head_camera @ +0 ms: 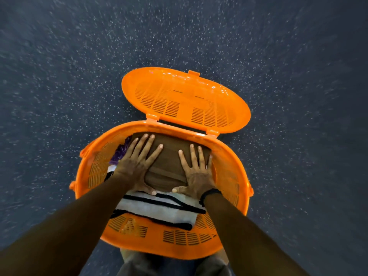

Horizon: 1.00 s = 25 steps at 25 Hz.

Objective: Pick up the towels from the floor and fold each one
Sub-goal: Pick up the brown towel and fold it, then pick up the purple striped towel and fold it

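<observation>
A folded brown towel [171, 156] lies on top inside the orange laundry basket [237, 162]. My left hand [137, 166] presses flat on its left side with fingers spread. My right hand [197, 172] presses flat on its right side, a black band on the wrist. Under the brown towel lies a folded white towel with black stripes [159, 208], nearer to me. A purple cloth [119, 154] shows at the basket's left, partly hidden by my left hand.
The basket's perforated orange lid [185, 98] hangs open at the far side. Dark blue speckled floor [59, 76] surrounds the basket. My legs [173, 265] show just below the basket's near wall.
</observation>
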Available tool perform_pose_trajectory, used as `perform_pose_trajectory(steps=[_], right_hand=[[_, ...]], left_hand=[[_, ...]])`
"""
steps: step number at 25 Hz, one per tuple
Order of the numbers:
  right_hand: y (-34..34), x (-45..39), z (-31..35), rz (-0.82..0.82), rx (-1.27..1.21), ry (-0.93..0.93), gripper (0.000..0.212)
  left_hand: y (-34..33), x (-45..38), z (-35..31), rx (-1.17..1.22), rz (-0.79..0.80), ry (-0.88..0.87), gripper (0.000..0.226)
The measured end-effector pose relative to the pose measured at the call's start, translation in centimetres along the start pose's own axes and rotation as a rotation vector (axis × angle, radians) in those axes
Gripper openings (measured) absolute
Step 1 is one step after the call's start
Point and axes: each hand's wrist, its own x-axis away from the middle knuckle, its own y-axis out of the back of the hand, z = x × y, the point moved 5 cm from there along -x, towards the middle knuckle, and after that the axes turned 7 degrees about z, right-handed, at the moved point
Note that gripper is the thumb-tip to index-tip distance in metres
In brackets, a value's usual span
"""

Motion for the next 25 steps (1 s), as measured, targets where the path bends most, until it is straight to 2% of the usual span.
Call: perform_pose_trajectory(steps=[2, 4, 7, 9, 12, 18, 22, 25], right_hand=[[1.8, 2.4, 0.1, 0.002, -0.019, 0.033, 0.123], [4.3, 5.9, -0.4, 0.012, -0.099, 0.061, 0.106], [10.9, 12.4, -2.3, -0.061, -0.211, 0.038, 0.075], [16.5, 17.2, -3.9, -0.123, -0.267, 0.015, 0.069], [25.6, 24.2, -5.9, -0.222, -0.292, -0.025, 0.072], [46.9, 43.3, -8.2, -0.413, -0.423, -0.087, 0.074], [58.0, 55.9, -10.1, -0.546, -0.436, -0.066, 0.076], [64.3, 65.7, -11.4, -0.704, -0.433, -0.018, 0.085]], left_hand=[[1.9, 1.7, -0.2, -0.008, 0.052, -0.002, 0.150], [5.5, 4.0, -0.3, 0.029, 0.022, -0.024, 0.141], [14.8, 9.0, -0.1, 0.054, 0.008, -0.060, 0.118], [22.5, 13.3, 0.1, 0.076, -0.030, -0.067, 0.108], [33.6, 20.6, 0.0, 0.172, -0.133, -0.023, 0.105], [55.7, 38.0, -4.6, 0.327, -0.470, 0.018, 0.092], [66.5, 48.0, -7.4, 0.455, -0.634, 0.064, 0.089], [73.7, 54.7, -10.0, 0.528, -0.759, 0.057, 0.092]])
